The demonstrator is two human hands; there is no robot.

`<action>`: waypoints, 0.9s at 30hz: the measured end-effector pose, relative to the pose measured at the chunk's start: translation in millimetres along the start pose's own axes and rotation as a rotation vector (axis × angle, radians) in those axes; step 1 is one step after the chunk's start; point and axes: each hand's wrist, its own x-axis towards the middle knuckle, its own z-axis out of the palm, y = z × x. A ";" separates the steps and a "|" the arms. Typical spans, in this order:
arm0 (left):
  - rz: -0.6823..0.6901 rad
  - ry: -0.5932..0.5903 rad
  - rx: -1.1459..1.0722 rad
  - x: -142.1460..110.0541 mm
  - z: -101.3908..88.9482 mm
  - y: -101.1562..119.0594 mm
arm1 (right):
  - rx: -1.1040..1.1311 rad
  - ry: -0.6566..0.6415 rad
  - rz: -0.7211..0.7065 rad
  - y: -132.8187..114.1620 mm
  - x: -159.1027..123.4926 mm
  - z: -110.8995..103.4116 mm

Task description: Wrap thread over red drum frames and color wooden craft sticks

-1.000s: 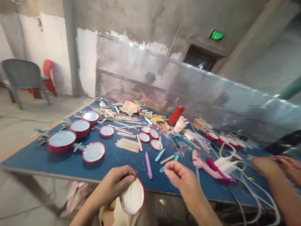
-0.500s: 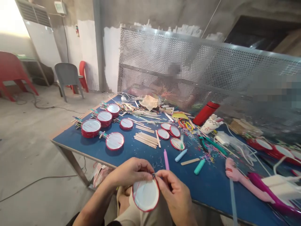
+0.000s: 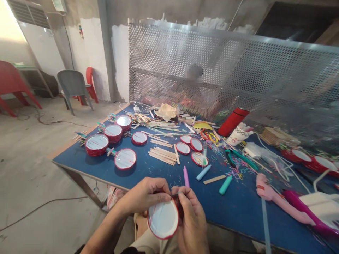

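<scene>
Two bare hands close together, low in front, with one round white disc (image 3: 162,220) at the grip. Left hand (image 3: 152,194) nearly closed, thumb and fingers pinching the top edge of the disc, with most of the white face hanging below the fingertips. Right hand (image 3: 192,215) curled at the right side of the red rim, thumb and finger pinched shut on a thin dark bit (image 3: 174,194) by the top edge, too small to name. Disc above the lap, just off the near edge of the blue table (image 3: 148,176).

Just past the fingers, a purple tube (image 3: 186,176). To the right of that, a light blue tube (image 3: 203,173), a flat wooden stick (image 3: 214,179) and a green tube (image 3: 225,185). Farther right, a pink glue gun (image 3: 280,204). Farther out, a row of flat sticks (image 3: 162,156), with four small red-rimmed rounds (image 3: 182,148) beside. To the left, more big red rounds (image 3: 97,143), some in piles. Near the back, a tilted red bottle (image 3: 233,121) beside a white cup (image 3: 237,135). Behind everything on the table, a metal screen (image 3: 225,63) full of holes.
</scene>
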 end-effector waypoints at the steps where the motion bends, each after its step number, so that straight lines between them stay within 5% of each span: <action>1: -0.006 -0.008 -0.021 0.7 0.3 -0.7 | 0.061 0.018 0.047 -1.1 0.4 0.6; 10: 0.004 0.118 -0.145 -1.4 0.3 -4.1 | 0.170 0.095 0.154 11.0 -5.5 8.4; 16: -0.047 0.215 -0.079 -3.0 3.9 -0.1 | -0.072 0.108 -0.003 23.4 -10.6 8.9; 22: -0.079 0.197 0.185 1.4 9.3 8.9 | -0.373 0.134 -0.208 0.3 -8.3 -19.8; 27: -0.052 0.175 0.295 0.8 13.1 7.3 | -0.470 0.114 -0.267 -11.6 -11.7 -23.1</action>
